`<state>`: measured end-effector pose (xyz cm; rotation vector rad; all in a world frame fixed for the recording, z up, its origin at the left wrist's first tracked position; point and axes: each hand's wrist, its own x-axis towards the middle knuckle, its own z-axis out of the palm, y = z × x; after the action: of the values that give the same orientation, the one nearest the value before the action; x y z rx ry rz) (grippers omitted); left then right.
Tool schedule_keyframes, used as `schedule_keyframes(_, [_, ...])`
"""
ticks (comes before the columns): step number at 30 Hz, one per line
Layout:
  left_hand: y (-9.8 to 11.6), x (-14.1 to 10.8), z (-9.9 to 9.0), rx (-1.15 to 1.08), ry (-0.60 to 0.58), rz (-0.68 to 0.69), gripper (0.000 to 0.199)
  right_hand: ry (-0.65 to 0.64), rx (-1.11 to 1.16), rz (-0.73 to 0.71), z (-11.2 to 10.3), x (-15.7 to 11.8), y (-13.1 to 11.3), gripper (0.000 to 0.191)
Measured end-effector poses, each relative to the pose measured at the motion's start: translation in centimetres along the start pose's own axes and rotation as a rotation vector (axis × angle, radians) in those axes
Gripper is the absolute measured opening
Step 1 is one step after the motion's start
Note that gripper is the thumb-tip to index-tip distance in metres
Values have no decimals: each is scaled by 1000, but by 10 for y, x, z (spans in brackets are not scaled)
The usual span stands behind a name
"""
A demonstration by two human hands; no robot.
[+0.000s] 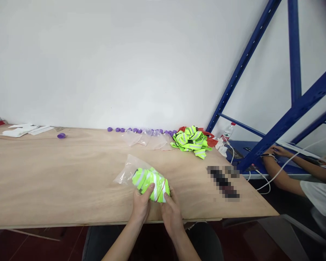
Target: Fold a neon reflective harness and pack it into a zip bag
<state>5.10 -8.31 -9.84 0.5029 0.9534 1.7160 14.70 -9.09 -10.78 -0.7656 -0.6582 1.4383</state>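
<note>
A bundle of bright yellow-green straps with silvery stripes (151,183) is inside or partly inside a clear plastic bag (127,170), whose loose end spreads to the upper left. My left hand (141,203) grips the bundle's lower left side, thumb on top. At its lower right, my right hand (172,210) is closed round it. A thin red line crosses the bundle near my right hand. Behind, at the table's back right, lies a loose pile of similar straps (191,141). Flat clear bags (152,140) rest to the left of that pile.
Several purple rolls (122,129) line the wooden table's (70,181) back edge, with another (61,135) farther left. White papers (21,130) lie back left. On the right stand a blue metal frame (295,54) and a bottle (228,131); another person's arms (285,174) are beyond.
</note>
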Motion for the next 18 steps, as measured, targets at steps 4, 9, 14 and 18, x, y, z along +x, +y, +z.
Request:
schedule_keyframes(4, [-1,6,-9,83,-4,45,65,9,-196,-9,-8,1,0,51])
schedule_keyframes(9, [6,7,-13,185,-134,43,51,-131,-345,-28,-13,4,-14,49])
schedule_keyframes(14, [5,2,-12,233,-220,5,52,-236,-355,-74,-8,2,-23,35])
schedule_keyframes(18, [-7,-5,-12,252,-229,-31,60,-231,-237,-77,-5,3,-13,48])
